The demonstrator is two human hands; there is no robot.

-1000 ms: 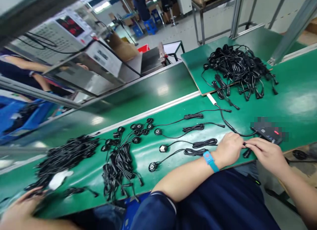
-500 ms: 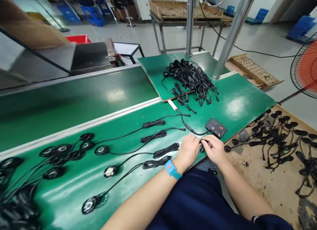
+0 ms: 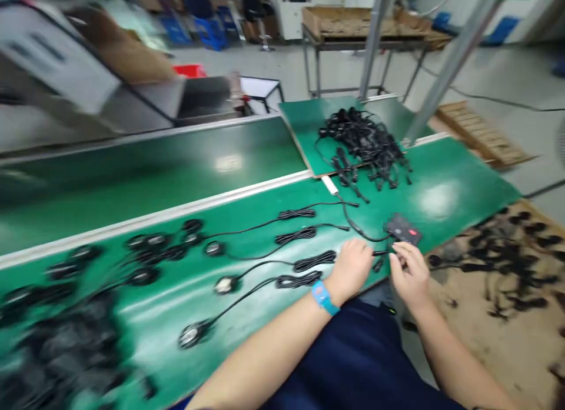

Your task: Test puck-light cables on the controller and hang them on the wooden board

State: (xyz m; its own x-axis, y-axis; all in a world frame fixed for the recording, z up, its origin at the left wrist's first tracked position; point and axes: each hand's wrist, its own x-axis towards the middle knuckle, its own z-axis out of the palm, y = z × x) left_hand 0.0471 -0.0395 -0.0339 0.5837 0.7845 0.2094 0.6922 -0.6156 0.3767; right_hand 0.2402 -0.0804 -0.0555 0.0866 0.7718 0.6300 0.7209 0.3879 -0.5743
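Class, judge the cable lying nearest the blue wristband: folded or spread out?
Partly folded: the cable is looped up tightly near the left hand, while an unlooped stretch runs to a round black piece.

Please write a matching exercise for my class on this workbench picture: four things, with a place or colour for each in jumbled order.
Column one
1. wristband
2. slim black piece
3. cable heap
4. flat bar joined to a cable

Column two
A. on a green board
B. white
C. held between the left hand and right hand
D. bright blue

Pairs: 1-D, 2-C, 3-A, 4-B
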